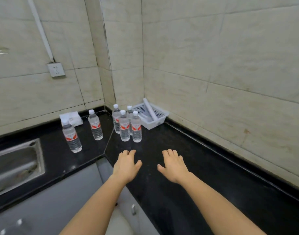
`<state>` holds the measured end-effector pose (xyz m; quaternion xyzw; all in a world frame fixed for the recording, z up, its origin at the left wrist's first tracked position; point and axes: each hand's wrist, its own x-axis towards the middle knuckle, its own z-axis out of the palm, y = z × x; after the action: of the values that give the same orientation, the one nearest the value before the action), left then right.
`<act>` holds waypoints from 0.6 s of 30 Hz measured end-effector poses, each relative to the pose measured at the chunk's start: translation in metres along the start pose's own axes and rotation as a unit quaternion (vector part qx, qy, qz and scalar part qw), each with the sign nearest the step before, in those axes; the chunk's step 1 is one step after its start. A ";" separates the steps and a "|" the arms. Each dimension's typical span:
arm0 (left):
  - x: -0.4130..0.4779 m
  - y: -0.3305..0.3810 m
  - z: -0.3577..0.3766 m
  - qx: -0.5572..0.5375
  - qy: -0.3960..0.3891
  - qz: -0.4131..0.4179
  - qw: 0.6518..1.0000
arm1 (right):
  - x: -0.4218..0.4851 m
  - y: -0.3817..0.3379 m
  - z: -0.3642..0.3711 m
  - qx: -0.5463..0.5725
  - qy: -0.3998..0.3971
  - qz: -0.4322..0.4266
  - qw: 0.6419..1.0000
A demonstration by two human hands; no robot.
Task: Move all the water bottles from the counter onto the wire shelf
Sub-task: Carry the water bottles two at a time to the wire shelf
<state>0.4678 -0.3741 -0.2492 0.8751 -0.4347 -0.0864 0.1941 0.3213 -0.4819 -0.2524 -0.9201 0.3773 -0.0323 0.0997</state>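
Head view — bottles (124,125) upright (hands (126,164) empty)

Two bare forearms come in from the lower edge, uncovered from below the elbow to the wrist, with no sleeve in view. The left hand (126,164) and the right hand (173,165) are ungloved. Fingers are slim, with short nails and no visible rings; the wrists carry no watch or band.

I saw a glossy black surface (187,150) under clear water bottles (136,128) with white caps and red-and-white labels. The perforated basket (159,116) was white, the wall tiles (213,65) cream with faint streaks, the sink (16,165) dull steel grey.
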 end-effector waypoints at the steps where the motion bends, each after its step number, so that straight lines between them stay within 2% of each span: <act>1: 0.016 -0.009 -0.004 0.002 0.000 -0.005 1.000 | 0.017 -0.004 0.001 0.002 -0.001 0.000 1.000; 11: 0.143 -0.083 -0.023 -0.022 0.002 -0.012 1.000 | 0.155 -0.053 0.016 0.015 -0.032 0.016 0.999; 18: 0.245 -0.129 -0.025 -0.045 -0.020 0.048 0.998 | 0.244 -0.076 0.028 0.053 0.010 0.072 0.996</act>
<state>0.7184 -0.4916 -0.2762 0.8418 -0.4755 -0.1138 0.2286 0.5514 -0.5956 -0.2676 -0.8837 0.4410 -0.0542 0.1470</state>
